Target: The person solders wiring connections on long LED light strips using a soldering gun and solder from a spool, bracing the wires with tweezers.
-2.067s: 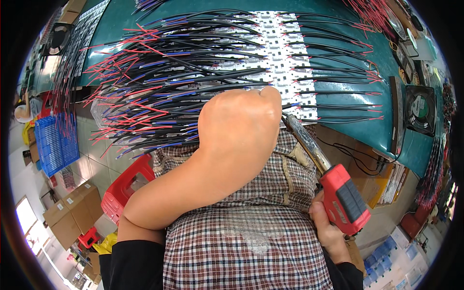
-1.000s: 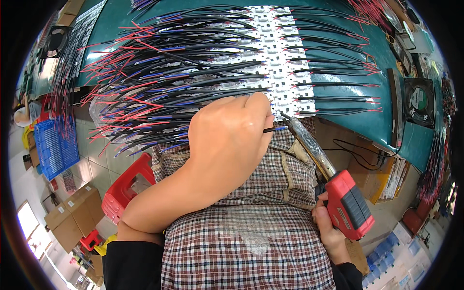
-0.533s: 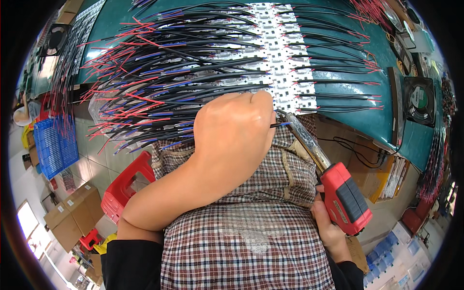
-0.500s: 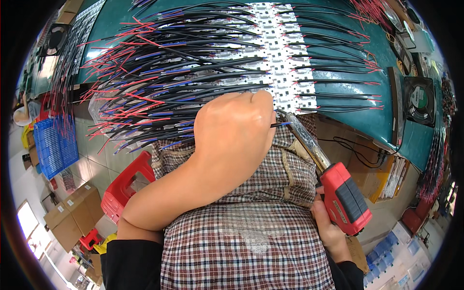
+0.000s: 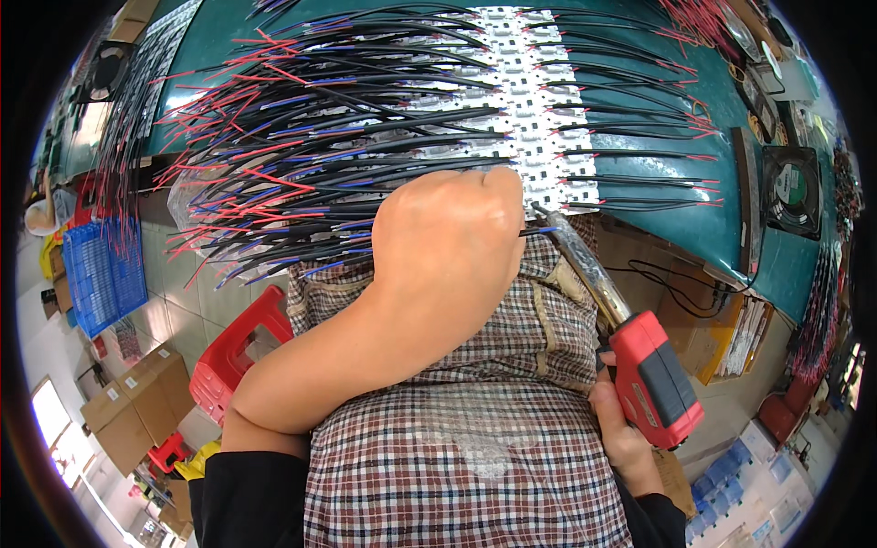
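A white panel of joined circuit boards (image 5: pixel 539 137) lies at the near edge of the table, with black wires (image 5: pixel 365 123) fanning out from its left side and shorter ones on its right. My left hand (image 5: pixel 448 247) is closed at the panel's lower left corner, back of the hand up, fingertips hidden. A dark wire (image 5: pixel 537 231) with a blue tip sticks out from its right side. My right hand (image 5: pixel 623 434) grips the handle of a red and black soldering gun (image 5: pixel 653 374). The gun's long metal barrel points up left, its tip at the panel's lower edge beside my left fingers.
The green table (image 5: pixel 639 169) carries a small black fan (image 5: pixel 793 187) at right. Left of my arm stands a red stool (image 5: pixel 242 352); beyond it are a blue basket (image 5: pixel 105 274) and cardboard boxes (image 5: pixel 142 402). More wired boards hang over the table's left side.
My left hand has shifted slightly right. The soldering gun has moved a little, its tip now slightly higher and further right along the panel's lower edge.
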